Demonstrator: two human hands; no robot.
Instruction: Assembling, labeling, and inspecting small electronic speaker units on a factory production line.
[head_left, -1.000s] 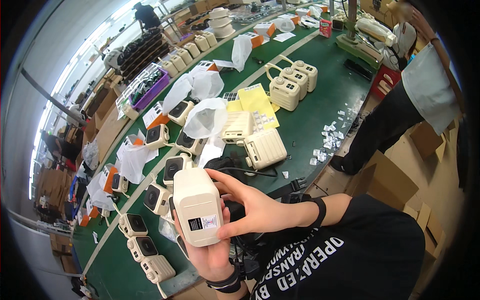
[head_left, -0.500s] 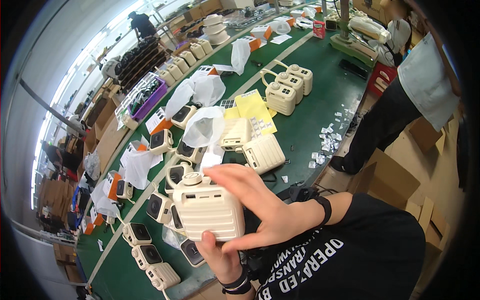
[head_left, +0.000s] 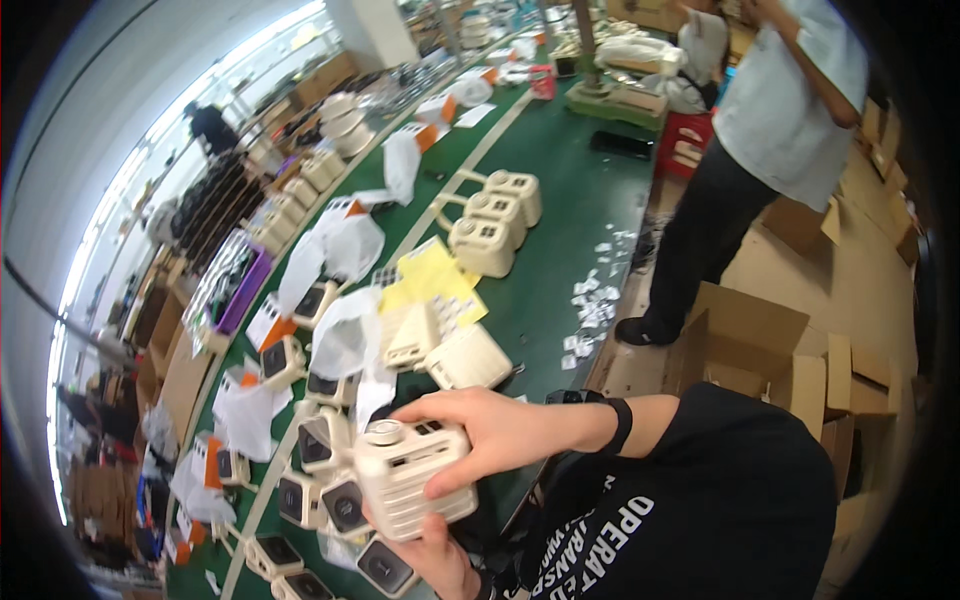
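I hold a cream box-shaped device [head_left: 405,478] with a round knob on top, low over the green table [head_left: 560,250]. My right hand [head_left: 495,435], with a black band on its wrist, lies over the device's upper side, fingers spread across it. My left hand [head_left: 432,558] supports it from below. More cream devices with dark screens [head_left: 325,500] lie just left of the held one. Another cream unit [head_left: 468,358] sits right behind my right hand.
White plastic bags [head_left: 345,340], yellow sheets [head_left: 432,280] and three cream units [head_left: 495,225] lie further along the table. A person in a pale shirt [head_left: 790,90] stands at the right by open cardboard boxes [head_left: 760,350]. Small white slips [head_left: 595,300] litter the table edge.
The device has been turned from standing with its labelled end toward me to lying flat with the knob on top. It has sunk lower, and my right hand now covers it.
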